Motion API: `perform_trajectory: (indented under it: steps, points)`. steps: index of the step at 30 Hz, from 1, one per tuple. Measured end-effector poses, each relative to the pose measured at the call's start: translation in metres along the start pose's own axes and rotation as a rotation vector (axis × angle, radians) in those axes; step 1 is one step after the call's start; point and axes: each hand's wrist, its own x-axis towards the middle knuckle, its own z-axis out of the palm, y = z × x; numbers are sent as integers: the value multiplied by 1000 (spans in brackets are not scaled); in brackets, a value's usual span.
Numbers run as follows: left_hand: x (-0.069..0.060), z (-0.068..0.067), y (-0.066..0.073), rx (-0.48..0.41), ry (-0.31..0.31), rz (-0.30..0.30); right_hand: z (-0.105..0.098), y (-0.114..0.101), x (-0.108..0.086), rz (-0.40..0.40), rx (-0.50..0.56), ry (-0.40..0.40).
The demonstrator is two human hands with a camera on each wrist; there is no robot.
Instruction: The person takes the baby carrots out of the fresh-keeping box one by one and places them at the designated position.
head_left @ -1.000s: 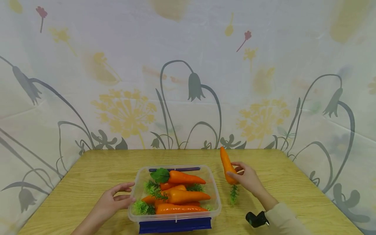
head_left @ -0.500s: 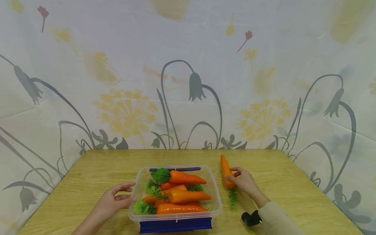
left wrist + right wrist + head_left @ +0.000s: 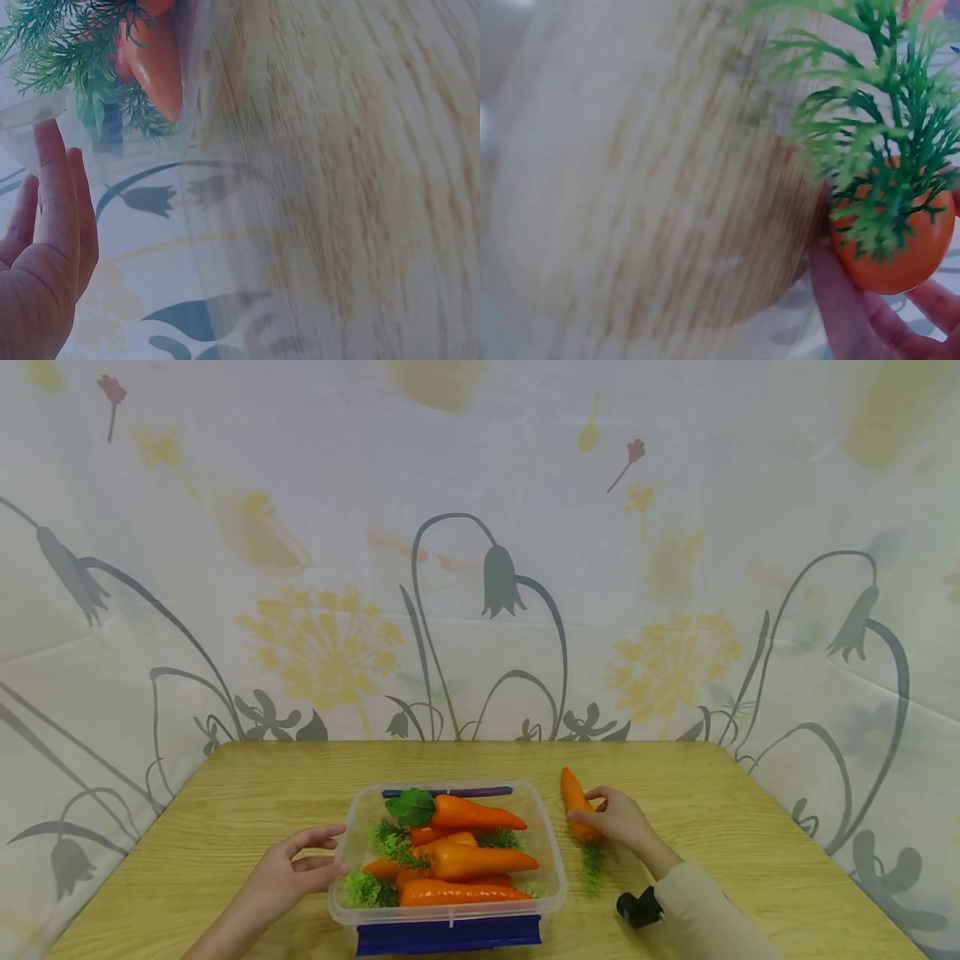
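Right of the clear container, an orange carrot (image 3: 573,797) with a green feathery top points away from the person. My right hand (image 3: 626,822) grips it near its leafy end; in the right wrist view, fingers curl round the carrot's thick end (image 3: 896,259). The clear plastic container (image 3: 558,860), with blue clips, holds several orange carrots (image 3: 480,862) and green tops. At its left rim my left hand (image 3: 288,872) rests with relaxed, slightly bent fingers. In the left wrist view, a fingertip of the left hand (image 3: 49,240) touches the rim.
A small black object (image 3: 639,907) lies on the wooden table (image 3: 262,777), close to the right sleeve (image 3: 708,914). Behind the table's far edge hangs a pale cloth (image 3: 480,460) with printed flowers.
The right hand has lowered the carrot and brought it nearer the person, slightly leftward. The left hand and the container look unmoved.
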Motion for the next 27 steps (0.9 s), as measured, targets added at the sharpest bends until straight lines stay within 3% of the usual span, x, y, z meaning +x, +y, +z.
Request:
perform_trajectory:
  steps: [5, 11, 27]
  points:
    - [1, -1, 0, 0, -3, 7, -3, -3, 1, -26, -71, -30]
    - [1, -1, 0, -6, -10, 9, -15, -10, 1, -48, -16, -35]
    - [1, 0, 0, -6, 1, 3, -38, -54, 11, -222, -62, -35]
